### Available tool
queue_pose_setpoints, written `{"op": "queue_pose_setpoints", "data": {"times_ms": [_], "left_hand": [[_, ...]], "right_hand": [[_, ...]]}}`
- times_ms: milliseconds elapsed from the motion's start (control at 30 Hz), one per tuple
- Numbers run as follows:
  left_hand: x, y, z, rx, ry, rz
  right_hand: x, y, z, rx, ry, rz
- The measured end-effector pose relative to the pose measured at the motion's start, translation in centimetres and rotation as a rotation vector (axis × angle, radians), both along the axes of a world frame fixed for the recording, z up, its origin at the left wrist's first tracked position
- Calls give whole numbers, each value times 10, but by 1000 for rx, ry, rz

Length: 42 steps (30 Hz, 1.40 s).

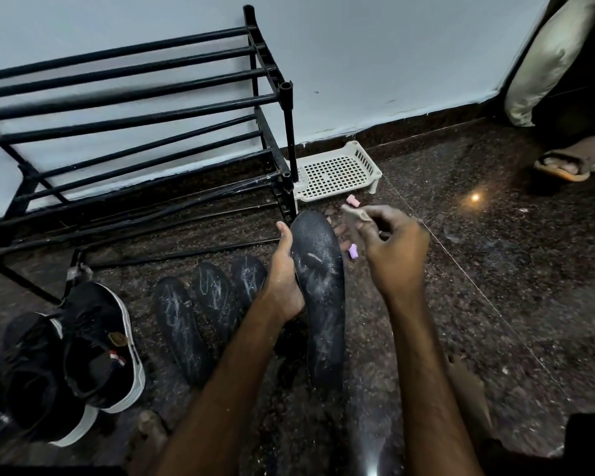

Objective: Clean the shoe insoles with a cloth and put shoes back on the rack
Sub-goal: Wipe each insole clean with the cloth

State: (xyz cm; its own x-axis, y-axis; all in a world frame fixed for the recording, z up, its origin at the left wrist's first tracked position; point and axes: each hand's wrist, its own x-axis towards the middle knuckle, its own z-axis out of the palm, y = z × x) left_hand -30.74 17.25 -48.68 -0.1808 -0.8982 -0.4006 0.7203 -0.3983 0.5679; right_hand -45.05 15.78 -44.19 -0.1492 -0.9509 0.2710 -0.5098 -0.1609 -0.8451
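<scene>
The insole (318, 286) you are working on is up off the floor, standing roughly on end in front of you, toe end near the foot of the rack (134, 108), with pale smears across its dark face. Your left hand (284, 280) is closed around its left edge about mid-length, thumb on the front and the fingers wrapped behind. Judging by its thin, curved form, it should be light and floppy, so that mid-length hold looks sensible: gripped only at one end it would likely bend away under the wipe, and the textured face should not slip much. Your right hand (390, 249) hovers just to the right of the toe end, curled and pinching a small beige piece (354, 214) that may be the cloth, though blur makes it hard to confirm. Three more insoles (182, 324) lie side by side on the floor (495, 269) to the left, equally streaked, the nearest partly hidden by your left forearm. Further left stands a pair of black shoes (83, 352) with white soles, cut off at the edge. A cream perforated tray (337, 170) sits by the rack's post, with small pinkish bits (352, 252) near it that you cannot identify. The held insole's heel end is lost in shadow between your arms.
</scene>
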Motion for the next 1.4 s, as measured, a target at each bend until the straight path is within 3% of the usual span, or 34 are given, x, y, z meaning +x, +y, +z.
{"op": "queue_pose_setpoints", "data": {"times_ms": [67,200,367,467,567,700,867,1000,1100,1167,1300,1400], "left_hand": [[-2,-1,2,-19,4,1],[-5,-4,5,-2,-13,-8],[-4,-5,2,-6,-18,2],[-4,-3,2,-27,-15,-33],[-3,-4,2,-26,-72,27],[-10,-4,8,-22,-97,28],[-1,-7,6,-46,-68,27],[-5,-4,9,-66,-14,22],[-12,-1,13,-70,-55,4],[-14,-1,12,-77,-78,21],[-5,-6,11,-87,-85,49],[-4,-4,13,-90,-77,27]], "right_hand": [[10,-6,6,-66,98,4],[30,-1,-7,6,300,277],[17,15,-26,235,73,393],[13,15,-19,166,-100,138],[16,11,-9,-10,-59,-141],[38,6,-9,-79,169,8],[37,10,-13,-23,203,346],[23,13,-16,24,291,108],[33,12,-6,-8,227,-55],[40,6,2,-42,178,-24],[36,4,5,-1,189,293],[27,9,-3,29,209,240]]}}
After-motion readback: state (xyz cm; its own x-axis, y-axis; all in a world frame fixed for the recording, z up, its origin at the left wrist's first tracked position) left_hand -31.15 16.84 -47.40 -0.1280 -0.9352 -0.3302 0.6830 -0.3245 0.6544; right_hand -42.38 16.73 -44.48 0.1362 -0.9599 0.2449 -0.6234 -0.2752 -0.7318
